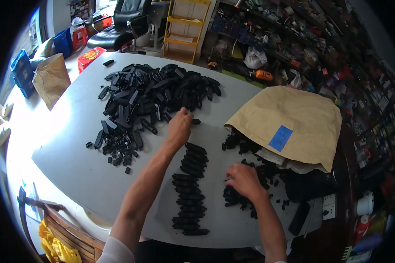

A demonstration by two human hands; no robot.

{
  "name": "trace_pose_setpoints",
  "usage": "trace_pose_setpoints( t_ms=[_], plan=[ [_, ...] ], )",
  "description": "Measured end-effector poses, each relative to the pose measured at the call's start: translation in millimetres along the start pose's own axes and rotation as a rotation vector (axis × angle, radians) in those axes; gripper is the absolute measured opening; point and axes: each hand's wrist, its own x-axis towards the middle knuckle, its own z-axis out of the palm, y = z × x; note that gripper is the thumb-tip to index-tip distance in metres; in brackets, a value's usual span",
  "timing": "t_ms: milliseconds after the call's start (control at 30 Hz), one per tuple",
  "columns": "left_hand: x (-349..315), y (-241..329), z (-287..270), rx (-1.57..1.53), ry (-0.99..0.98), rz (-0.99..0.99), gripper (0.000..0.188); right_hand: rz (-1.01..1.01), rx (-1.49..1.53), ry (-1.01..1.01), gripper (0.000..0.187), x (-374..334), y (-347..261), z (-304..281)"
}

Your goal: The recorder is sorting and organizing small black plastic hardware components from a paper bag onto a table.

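My left hand (179, 128) is at the front edge of a big heap of long black plastic pieces (156, 85), its fingers bent and pressed together. What they grip is hidden; one short black piece (196, 122) shows just right of the fingertips. Below it, a column of long black plastic pieces (191, 193) lies side by side, running toward me. My right hand (245, 179), fingers curled in, is over a pile of small black parts (235, 196) to the right of the column. Whatever is between those fingers is too small to make out.
A tan sack (294, 118) with a blue patch lies at the right, its mouth toward the small parts. Tiny black bits (120, 153) are scattered at the heap's left front. A black flat object (299, 218) and a power socket strip (329, 206) sit at the right edge.
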Motion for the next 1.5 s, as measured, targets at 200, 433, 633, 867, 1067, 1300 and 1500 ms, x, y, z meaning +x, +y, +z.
trace_pose_setpoints(
  t_ms=[200, 433, 633, 867, 1067, 1300, 1500],
  plan=[
    [3.9, 11.1, 13.4, 0.029, -0.010, 0.000, 0.011, -0.031, -0.031, 0.042, 0.019, 2.5, 6.2, 23.9],
    [1.4, 30.1, -24.7, -1.033, -0.221, -0.351, 0.032, 0.185, 0.879, 0.151, 0.014, 7.3, 14.9, 5.9],
    [-7.9, -9.7, -10.7, -0.590, -0.209, -0.083, 0.022, 0.161, 1.325, 0.134, 0.016, 31.6, 13.7, 7.0],
    [-20.0, -16.6, -13.2, -0.424, -0.148, 0.125, 0.024, 0.154, 1.232, 0.195, 0.014, 75.3, 12.7, 17.6],
    [-19.6, -19.9, -12.3, -0.480, -0.167, 0.128, 0.027, 0.171, 1.297, 0.226, 0.012, 111.8, 8.9, 26.1],
    [-19.5, -19.7, -12.3, -0.473, -0.161, 0.096, 0.027, 0.242, 1.246, 0.183, 0.016, 130.9, -2.8, 24.6],
    [-20.2, -18.7, -10.2, -0.523, -0.148, 0.053, 0.026, 0.081, 0.739, 0.327, 0.014, 144.7, -6.4, 32.8]
  ],
)
